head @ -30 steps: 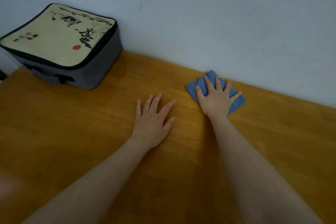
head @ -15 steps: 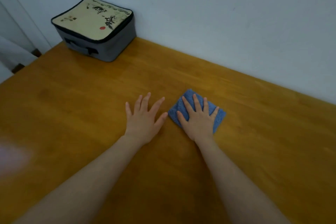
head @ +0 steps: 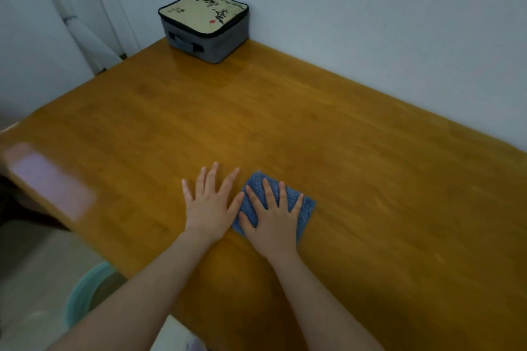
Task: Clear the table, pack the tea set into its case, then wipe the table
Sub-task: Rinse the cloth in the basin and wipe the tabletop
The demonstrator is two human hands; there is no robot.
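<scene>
your right hand point(head: 272, 219) presses flat, fingers spread, on the soft, light blue cloth point(head: 305, 208) near the table's point(head: 370, 179) front edge; left hand point(head: 209, 204) lies flat beside it, holding nothing. pinch any corner to lift.

Nothing can be read for certain. The only marks stand on the cream top of the case point(head: 204, 24) at the far corner of the surface point(head: 256, 122): dark brush strokes point(head: 219, 13) towards its far and right edges, a small red mark point(head: 212, 21) like a seal, and tiny marks point(head: 175, 10) near its left corner, all too small to make out
</scene>
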